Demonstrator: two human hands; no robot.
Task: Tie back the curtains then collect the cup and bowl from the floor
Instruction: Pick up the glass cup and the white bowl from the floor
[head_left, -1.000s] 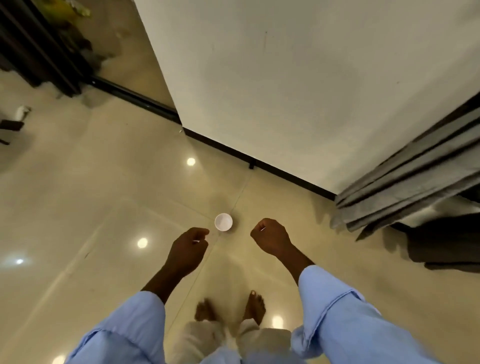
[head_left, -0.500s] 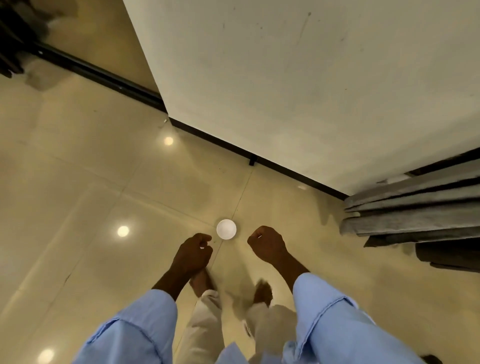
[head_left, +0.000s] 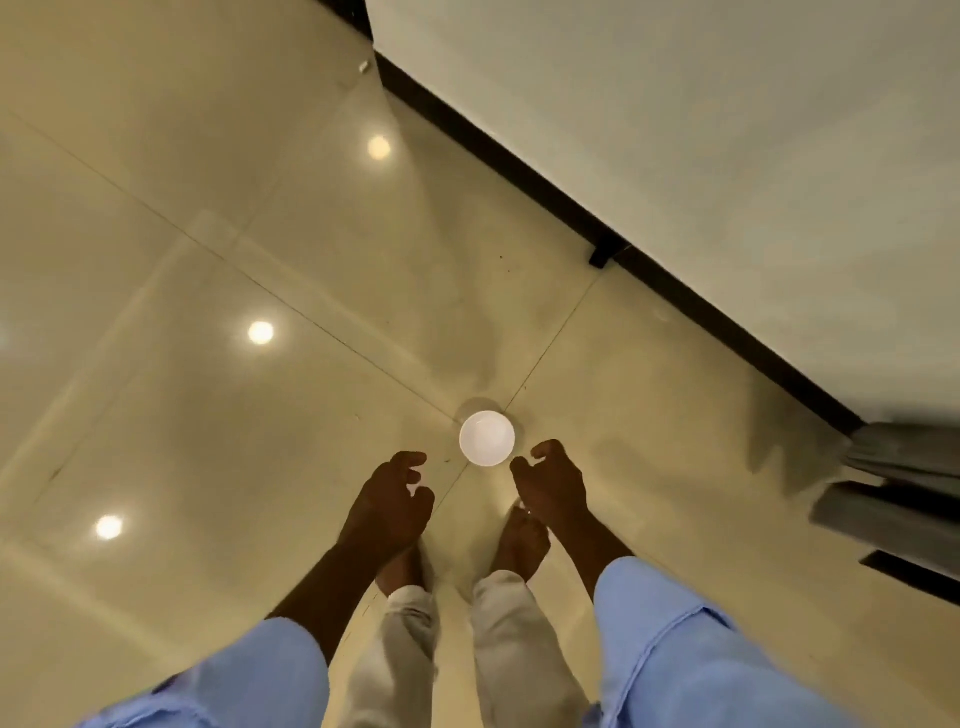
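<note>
Cup (head_left: 487, 438) sits upright on the glossy floor (head_left: 208, 260) just beyond my feet, between my left hand (head_left: 390, 506) and right hand (head_left: 551, 488), fingers loosely curled and holding nothing; risk: a hasty reach could knock it skidding across the tile.

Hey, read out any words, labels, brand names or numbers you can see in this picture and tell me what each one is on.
No text: nothing in this view carries a word, number, label or sign.
White bowl: plain, no print visible.
Wall and floor tiles: bare; the bright spots on the tiles are light reflections.
Grey curtain and blue sleeves: no visible tag or logo.
</note>
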